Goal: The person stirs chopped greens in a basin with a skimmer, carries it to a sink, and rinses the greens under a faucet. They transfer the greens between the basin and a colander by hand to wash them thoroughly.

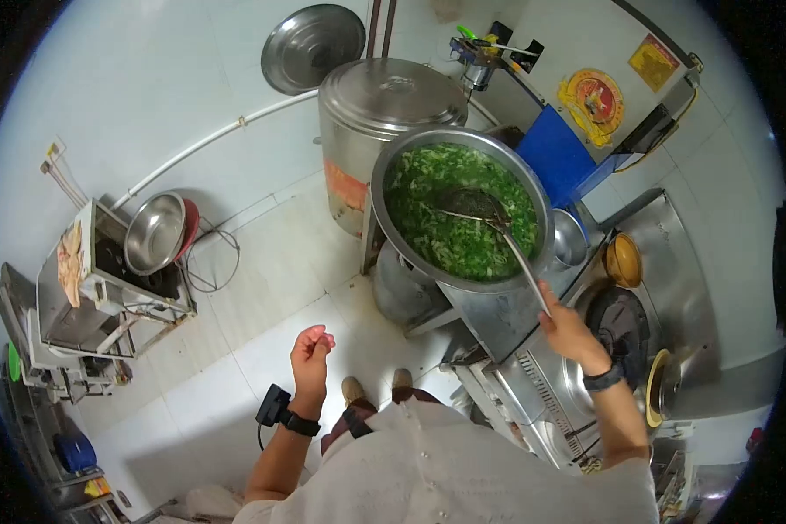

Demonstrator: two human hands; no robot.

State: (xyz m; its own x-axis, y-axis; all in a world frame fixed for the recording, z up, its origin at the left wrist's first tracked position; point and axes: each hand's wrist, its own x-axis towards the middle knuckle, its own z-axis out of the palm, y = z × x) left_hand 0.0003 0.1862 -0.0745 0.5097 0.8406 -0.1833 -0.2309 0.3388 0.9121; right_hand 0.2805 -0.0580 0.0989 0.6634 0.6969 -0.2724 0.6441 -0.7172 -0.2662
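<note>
R hand (pixel 566 330), right of centre, is wrapped round the far end of the long-handled steel ladle (pixel 511 252). Fingers are closed tight on the handle, thumb side can't be made out. The ladle's bowl is up and left of it, sunk in the chopped green leaves (pixel 437 231) that fill the wide round steel basin (pixel 378 196) at upper centre. Gripping the very end prob. gives reach across the basin w/ the hand outside its rim. L hand (pixel 312 345), lower centre-left, hangs free over the white tiled floor (pixel 262 262), fingers loosely curled in, tips near the thumb, holding and touching nothing; prob. out for balance. A tall lidded steel stockpot (pixel 384 109) stands just behind the basin.
</note>
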